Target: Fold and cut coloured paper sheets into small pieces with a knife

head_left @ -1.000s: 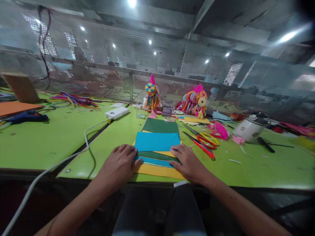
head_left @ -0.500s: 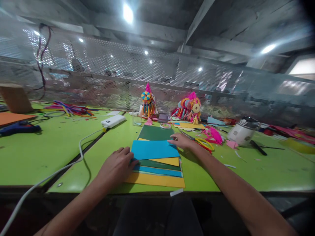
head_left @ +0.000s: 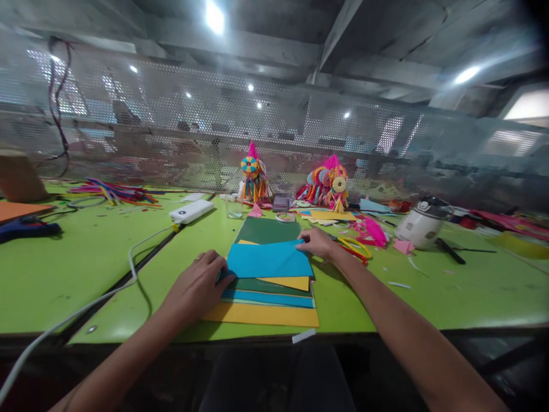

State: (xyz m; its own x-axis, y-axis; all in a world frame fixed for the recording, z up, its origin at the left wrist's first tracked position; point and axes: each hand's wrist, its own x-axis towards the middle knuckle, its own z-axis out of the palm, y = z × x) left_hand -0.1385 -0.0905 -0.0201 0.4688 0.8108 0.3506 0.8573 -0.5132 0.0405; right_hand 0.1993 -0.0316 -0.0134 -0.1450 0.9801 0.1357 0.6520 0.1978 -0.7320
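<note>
A bright blue paper sheet [head_left: 266, 261] lies on top of a loose stack of coloured sheets, its far right corner slightly raised. My right hand [head_left: 318, 244] pinches that corner between thumb and fingers. At the sheet's left edge, my left hand [head_left: 205, 281] grips with bent fingers, its thumb on the near side. Under the blue sheet show a dark green sheet [head_left: 268, 230], a yellow sheet [head_left: 287, 283] lying askew, another blue strip and a wide yellow sheet [head_left: 266, 315] nearest the table edge. The left fingertips are partly hidden.
Yellow- and red-handled scissors [head_left: 354, 247] lie just beyond my right forearm. A white power bank [head_left: 191, 212] with its cable [head_left: 132, 257] is at left, near a glass [head_left: 234, 207]. Colourful tasselled ornaments [head_left: 253, 171] and a white kettle-like pot [head_left: 422, 223] stand further back.
The blue sheet's far right corner has risen a little with my right hand. My left hand stays at the left edge. The whole view has shifted slightly.
</note>
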